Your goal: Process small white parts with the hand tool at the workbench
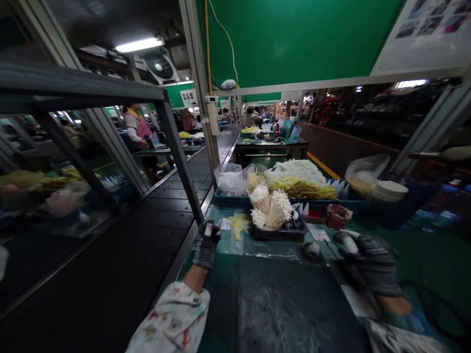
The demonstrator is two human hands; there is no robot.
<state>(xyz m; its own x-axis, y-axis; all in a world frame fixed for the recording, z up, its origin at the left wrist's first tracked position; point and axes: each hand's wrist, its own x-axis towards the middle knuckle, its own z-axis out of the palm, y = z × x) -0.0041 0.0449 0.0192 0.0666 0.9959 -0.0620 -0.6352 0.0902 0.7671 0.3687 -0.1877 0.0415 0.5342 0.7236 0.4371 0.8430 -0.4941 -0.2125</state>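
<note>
My left hand (206, 243), in a dark grey glove with white wrapping on a finger, is held with curled fingers at the table's left edge, close to the foot of a grey metal post. Whatever it may hold is hidden. On the right, my right hand (368, 262), in a striped grey glove, is smeared by motion. Its fingers look bent round something dark and thin that I cannot make out. Between the hands lie a yellow petal-like piece (239, 224) and a black tray (279, 234) with bundles of white-tipped stems (274, 208). A small dark dish (312, 251) sits near my right hand.
A dark mat (294, 304) covers the near tabletop. Behind the tray stands a blue bin (233, 200) with white and yellow pieces, beside a reddish pot (337, 215). A black conveyor (154, 230) runs along the left. Another person (137, 127) stands beyond it.
</note>
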